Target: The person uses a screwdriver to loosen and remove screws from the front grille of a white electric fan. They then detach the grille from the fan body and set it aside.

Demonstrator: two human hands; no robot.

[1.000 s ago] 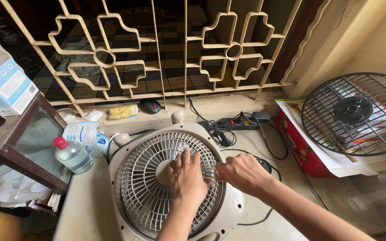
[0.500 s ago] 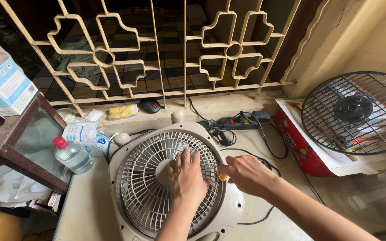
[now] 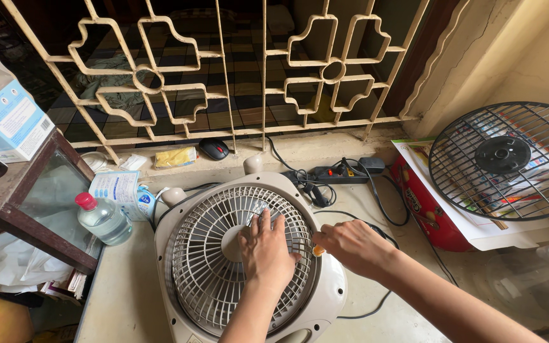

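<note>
**Operator:** Fan [image 3: 249, 260] first: the white box fan lies face-up on the bench [image 3: 122, 298], near the middle of my view, with its round grille [image 3: 204, 267] pointing at me. Starting at the far left, a clear bottle with a red cap [image 3: 101, 221] stands just beside the fan's left corner, apart from both of my hands.

**Second:** And your left hand?

**Operator:** My left hand [image 3: 265, 251] is spread flat on the grille, just right of the hub. Its fingers [image 3: 265, 222] are open and splayed, gripping nothing, only pressing. I judge that is the right job for it, a steady downward weight so the housing cannot twist.

**Second:** The right one?

**Operator:** My right hand [image 3: 351, 244] sits at the grille's right rim. Its fingers [image 3: 323, 240] are pinched nearly closed on a small orange piece [image 3: 318, 251], probably a tool handle. I cannot tell its tip, which is hidden.

**Second:** How would you work it?

**Operator:** I'd say keep the piece square to the rim and turn in small bites without leaning sideways. Watch the black cord [image 3: 376, 228] just right of that hand. The fan's rim touches the right fingertips, and the grille lies directly under the left ones.
</note>
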